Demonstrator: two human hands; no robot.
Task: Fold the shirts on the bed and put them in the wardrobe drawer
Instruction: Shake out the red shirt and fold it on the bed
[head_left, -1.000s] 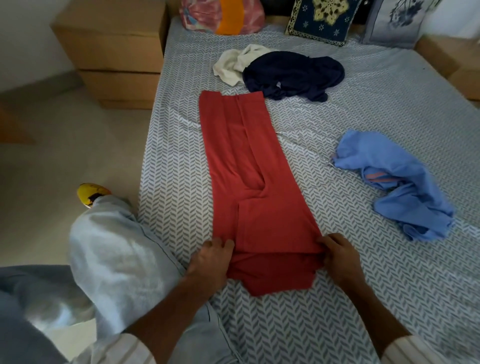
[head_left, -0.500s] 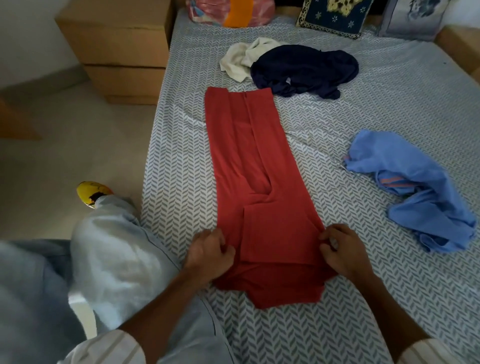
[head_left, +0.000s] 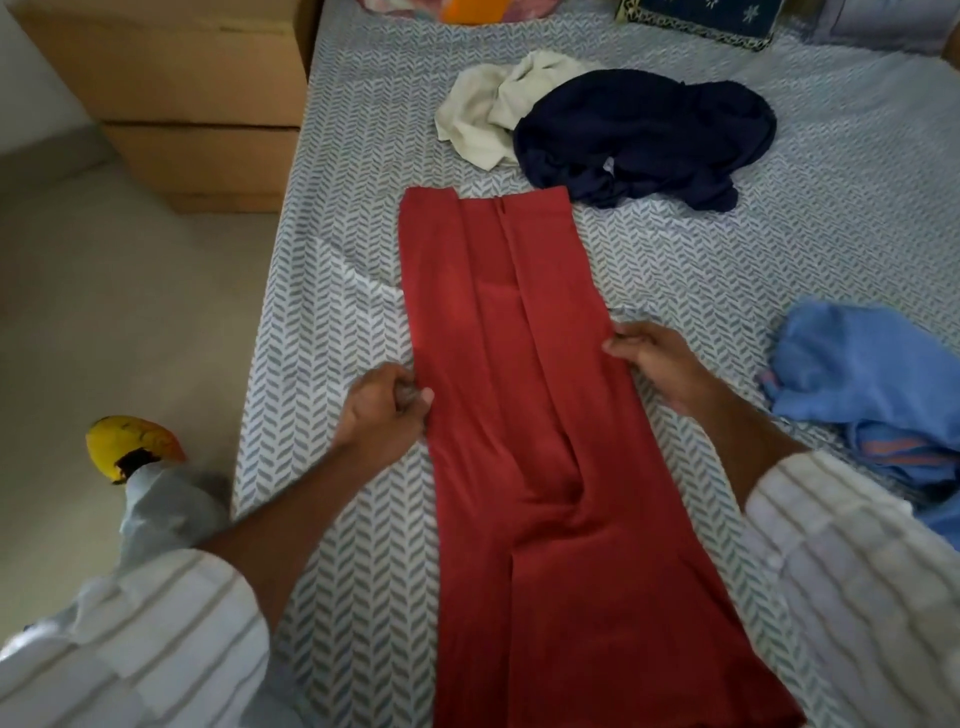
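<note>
A red shirt (head_left: 519, 389) lies flat on the bed (head_left: 337, 260) as a long narrow strip, its sides folded in. My left hand (head_left: 387, 410) pinches its left edge about halfway up. My right hand (head_left: 657, 364) pinches the right edge at the same height. A navy shirt (head_left: 644, 135) lies crumpled beyond the red one, partly over a cream shirt (head_left: 483, 119). A light blue shirt (head_left: 872, 384) is bunched to the right.
A wooden chest of drawers (head_left: 197, 98) stands left of the bed on the floor. Pillows (head_left: 701, 15) line the head of the bed. My leg and yellow shoe (head_left: 130, 447) are beside the bed's left edge.
Both hands moved from the near end of the red shirt up to its middle, now pinching the side edges. The camera leaned closer over the bed.
</note>
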